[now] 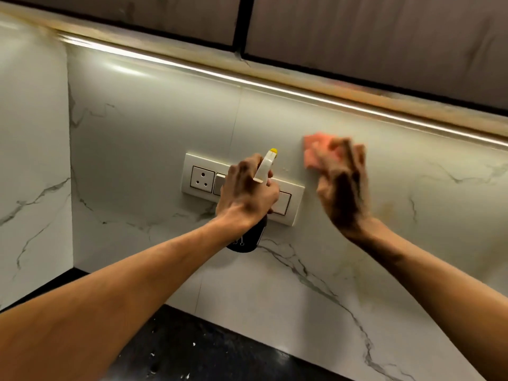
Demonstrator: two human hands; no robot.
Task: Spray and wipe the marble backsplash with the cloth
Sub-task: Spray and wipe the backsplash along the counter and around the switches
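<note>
The white marble backsplash (154,127) with grey veins fills the middle of the head view. My left hand (247,191) grips a spray bottle (265,167) with a white trigger head, a yellow nozzle tip and a dark body, held in front of the socket plate. My right hand (343,185) presses an orange cloth (316,152) flat against the marble to the right of the plate. The hand and cloth are blurred. Most of the cloth is hidden under the fingers.
A white socket and switch plate (202,178) is set in the backsplash behind the bottle. A lit strip (275,86) runs under dark upper cabinets (384,45). A black speckled countertop (192,350) lies below. A marble side wall (33,160) closes the left.
</note>
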